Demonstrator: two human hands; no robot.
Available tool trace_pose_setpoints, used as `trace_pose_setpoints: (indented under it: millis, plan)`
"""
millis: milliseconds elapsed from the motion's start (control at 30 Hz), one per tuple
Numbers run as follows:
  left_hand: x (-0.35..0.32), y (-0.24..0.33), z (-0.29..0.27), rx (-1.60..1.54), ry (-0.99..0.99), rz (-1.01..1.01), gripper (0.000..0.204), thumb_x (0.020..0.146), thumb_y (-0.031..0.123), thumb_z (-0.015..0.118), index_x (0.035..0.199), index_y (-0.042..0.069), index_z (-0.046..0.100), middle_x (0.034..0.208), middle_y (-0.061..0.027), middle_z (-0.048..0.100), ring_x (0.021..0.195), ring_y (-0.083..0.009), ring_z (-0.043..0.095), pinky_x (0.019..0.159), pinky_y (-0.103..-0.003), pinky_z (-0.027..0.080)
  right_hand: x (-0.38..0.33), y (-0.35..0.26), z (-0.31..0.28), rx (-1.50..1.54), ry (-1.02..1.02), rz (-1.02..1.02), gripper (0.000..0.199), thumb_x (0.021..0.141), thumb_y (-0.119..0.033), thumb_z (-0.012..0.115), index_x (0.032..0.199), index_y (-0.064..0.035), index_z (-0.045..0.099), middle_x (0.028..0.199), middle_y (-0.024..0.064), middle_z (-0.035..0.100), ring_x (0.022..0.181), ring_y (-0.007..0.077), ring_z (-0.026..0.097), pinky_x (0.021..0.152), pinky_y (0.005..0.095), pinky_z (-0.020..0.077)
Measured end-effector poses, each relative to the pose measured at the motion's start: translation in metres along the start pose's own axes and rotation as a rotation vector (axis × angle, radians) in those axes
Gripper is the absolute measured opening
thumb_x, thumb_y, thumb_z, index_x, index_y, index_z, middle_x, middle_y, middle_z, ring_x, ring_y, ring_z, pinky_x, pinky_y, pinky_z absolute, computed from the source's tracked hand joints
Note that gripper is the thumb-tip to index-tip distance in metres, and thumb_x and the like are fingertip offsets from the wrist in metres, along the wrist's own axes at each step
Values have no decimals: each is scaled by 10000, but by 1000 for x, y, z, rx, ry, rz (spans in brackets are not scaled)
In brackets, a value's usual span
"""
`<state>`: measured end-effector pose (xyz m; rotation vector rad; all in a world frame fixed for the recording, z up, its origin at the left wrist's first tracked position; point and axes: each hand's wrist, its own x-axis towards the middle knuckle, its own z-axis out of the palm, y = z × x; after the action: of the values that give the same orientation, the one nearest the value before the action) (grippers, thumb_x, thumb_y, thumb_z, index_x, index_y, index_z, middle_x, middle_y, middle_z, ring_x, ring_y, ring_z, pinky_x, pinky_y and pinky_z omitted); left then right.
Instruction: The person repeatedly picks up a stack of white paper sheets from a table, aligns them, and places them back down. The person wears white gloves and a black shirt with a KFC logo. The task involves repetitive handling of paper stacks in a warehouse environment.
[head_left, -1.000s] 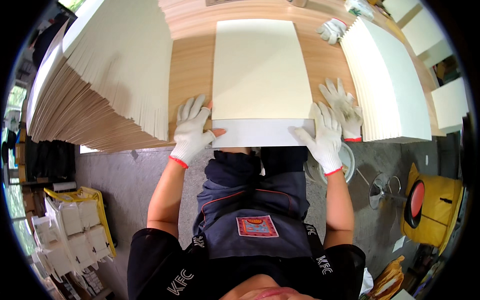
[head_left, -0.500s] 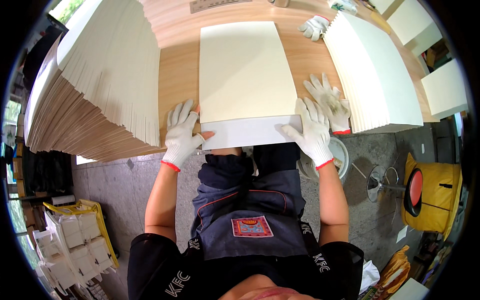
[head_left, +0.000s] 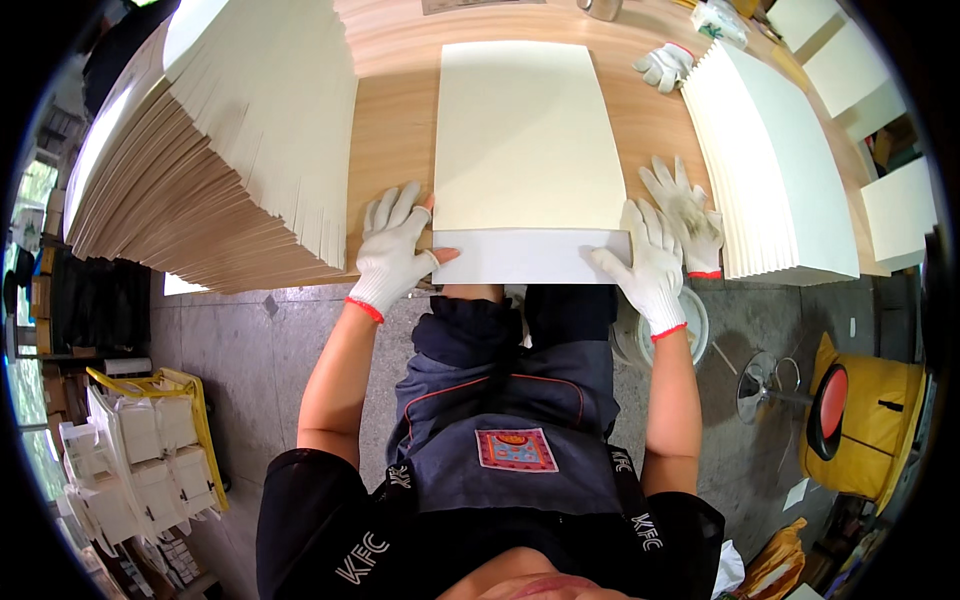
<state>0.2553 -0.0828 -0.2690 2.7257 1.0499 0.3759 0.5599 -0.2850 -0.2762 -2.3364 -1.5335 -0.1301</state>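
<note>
A cream sheet or board (head_left: 530, 140) lies flat on the wooden table in front of me, with a white strip (head_left: 530, 257) showing along its near edge. My left hand (head_left: 395, 245), in a white knit glove with bare thumb and index tips, rests at the left corner; its thumb touches the strip's end. At the opposite corner is my gloved right hand (head_left: 645, 262), fingers stretched along the side and thumb lying on the strip. Both hands are open. Just right of it lies a loose, soiled glove (head_left: 690, 215). Whether the strip is a separate piece, I cannot tell.
A tall stack of cream sheets (head_left: 270, 130) stands at the left, and another stack (head_left: 775, 170) at the right. Farther back are a second glove (head_left: 665, 67) and a metal cup (head_left: 600, 8). Below the table, a bucket (head_left: 700, 325) stands near my legs.
The view has shifted slightly, so the table and everything on it appear farther right. My hands and the cream sheet keep nearly the same places relative to each other.
</note>
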Motion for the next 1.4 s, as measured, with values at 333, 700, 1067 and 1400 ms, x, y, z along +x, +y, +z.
trace_pose_setpoints:
  millis: [333, 700, 1067, 1400]
  plan:
    - [-2, 1, 0, -4, -23, -18, 738, 775, 534, 737, 1302, 48, 562, 1539, -177, 355, 1414, -430, 267, 1166, -499, 235, 0, 5, 5, 5, 1, -16, 877, 811, -647, 631, 1429, -45, 471, 1489, 172, 436, 1400, 334, 365, 1149, 494, 259]
    - [5, 22, -16, -79, 73, 164, 675, 667, 388, 848, 1222, 98, 595, 1412, -86, 480, 1313, -346, 432, 1059, -447, 401, -2, 4, 5, 6, 13, -20, 894, 821, -616, 640, 1472, -48, 410, 1502, 175, 421, 1401, 344, 362, 1143, 494, 260]
    - [18, 45, -34, -38, -86, 311, 531, 692, 363, 813, 1166, 194, 645, 1094, -21, 651, 1008, -258, 635, 815, -379, 540, -2, 10, -7, 283, 87, -25, 693, 875, -499, 631, 1404, -71, 498, 1433, 166, 501, 1321, 333, 464, 1094, 434, 349]
    - [35, 54, -35, -7, -234, 160, 85, 794, 237, 712, 858, 183, 727, 854, -15, 700, 829, -253, 680, 654, -392, 525, 66, -14, -48, 318, -331, -192, 467, 942, -483, 518, 1131, -101, 709, 1095, 154, 698, 1036, 335, 629, 906, 433, 471]
